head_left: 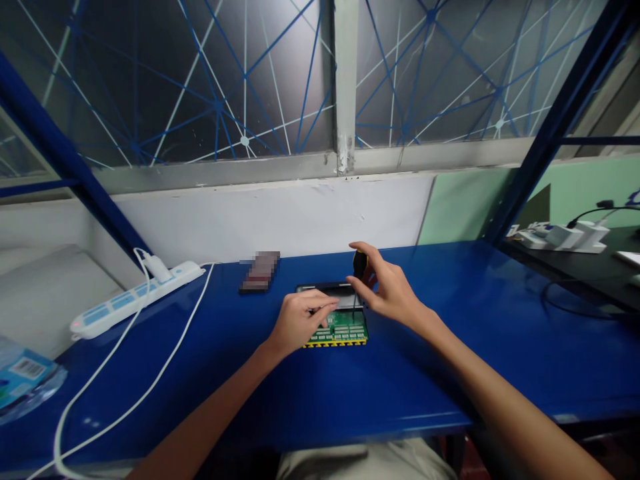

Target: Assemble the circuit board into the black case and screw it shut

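A green circuit board (345, 328) with a row of yellow connectors along its near edge lies on the blue table, joined to or against a dark casing with a grey panel (350, 298) behind it. My right hand (387, 283) grips a screwdriver (359, 265) by its black and yellow handle. The shaft points down, its tip at the board's far right part. Over the board's left side is my left hand (305, 320), its fingertips pinched together above the board. Whatever lies between those fingertips is too small to make out.
A white power strip (135, 300) with a plugged-in adapter and trailing white cable (170, 373) is on the left. Behind my left hand lies a blurred-out dark flat object (261, 272). A plastic bottle (27, 380) lies at the left edge; white sockets (565, 237) stand far right.
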The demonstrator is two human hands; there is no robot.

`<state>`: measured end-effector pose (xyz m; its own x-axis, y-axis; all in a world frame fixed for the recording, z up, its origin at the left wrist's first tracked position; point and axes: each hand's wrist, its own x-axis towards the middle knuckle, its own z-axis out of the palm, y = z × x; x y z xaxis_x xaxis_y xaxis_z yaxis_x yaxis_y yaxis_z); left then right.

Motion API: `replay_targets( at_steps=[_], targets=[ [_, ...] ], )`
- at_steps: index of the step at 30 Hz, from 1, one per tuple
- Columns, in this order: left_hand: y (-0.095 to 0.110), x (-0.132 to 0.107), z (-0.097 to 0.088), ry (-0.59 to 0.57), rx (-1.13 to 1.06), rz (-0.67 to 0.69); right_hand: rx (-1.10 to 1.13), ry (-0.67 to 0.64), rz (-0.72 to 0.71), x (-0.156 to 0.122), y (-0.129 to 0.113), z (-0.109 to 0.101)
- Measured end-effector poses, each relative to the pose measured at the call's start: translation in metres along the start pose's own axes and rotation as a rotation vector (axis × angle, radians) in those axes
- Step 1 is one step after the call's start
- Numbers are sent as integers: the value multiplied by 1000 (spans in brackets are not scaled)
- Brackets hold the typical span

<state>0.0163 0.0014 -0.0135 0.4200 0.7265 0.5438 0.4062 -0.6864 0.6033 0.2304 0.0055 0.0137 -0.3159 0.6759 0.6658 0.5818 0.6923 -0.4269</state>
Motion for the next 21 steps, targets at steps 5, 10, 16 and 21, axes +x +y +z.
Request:
replay_targets(
  at_steps=[5, 10, 16, 21],
  targets=[
    [2, 0, -1, 5, -34, -37, -3, -31, -6, 0, -3, -1],
    [0, 0, -1, -20, -41, -75, -26, 22, -33, 0, -4, 0],
    [-6, -1, 0, -46, -63, -101, -113, 74, -53, 0, -3, 2],
    [-8, -1, 1, -66, -75, -115, -107, 40, -45, -1, -4, 2]
  ],
)
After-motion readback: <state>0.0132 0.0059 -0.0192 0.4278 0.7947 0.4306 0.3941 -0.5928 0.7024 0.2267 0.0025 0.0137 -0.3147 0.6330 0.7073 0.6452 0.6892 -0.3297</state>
